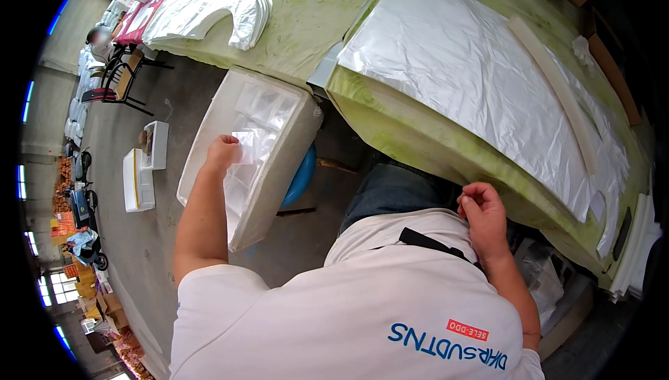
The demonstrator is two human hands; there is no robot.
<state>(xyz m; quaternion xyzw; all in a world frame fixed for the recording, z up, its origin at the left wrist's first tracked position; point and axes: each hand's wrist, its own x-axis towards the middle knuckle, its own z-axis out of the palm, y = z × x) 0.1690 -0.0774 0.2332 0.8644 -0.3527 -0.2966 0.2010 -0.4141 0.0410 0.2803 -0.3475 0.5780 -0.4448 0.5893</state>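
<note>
My left hand [223,151] is over a long white foam box [209,112] to my left, with its fingers pinched on the edge of a small clear plastic bag [245,144]. More clear bags [268,105] lie inside the box, some overlapping. My right hand [483,218] is by my waist, next to the near edge of the table [418,136]. Its fingers are curled in and the thumb presses against them. Whether anything is between them, I cannot make out. A stack of thin white plastic sheets [446,52] covers much of this table.
A long pale strip [554,91] lies across the sheets. Cut white film [216,14] is spread on the far left table. Under the foam box is a blue stool [301,178]. Two white boxes [139,181] and a chair [125,77] stand on the floor at left; a person is farther off.
</note>
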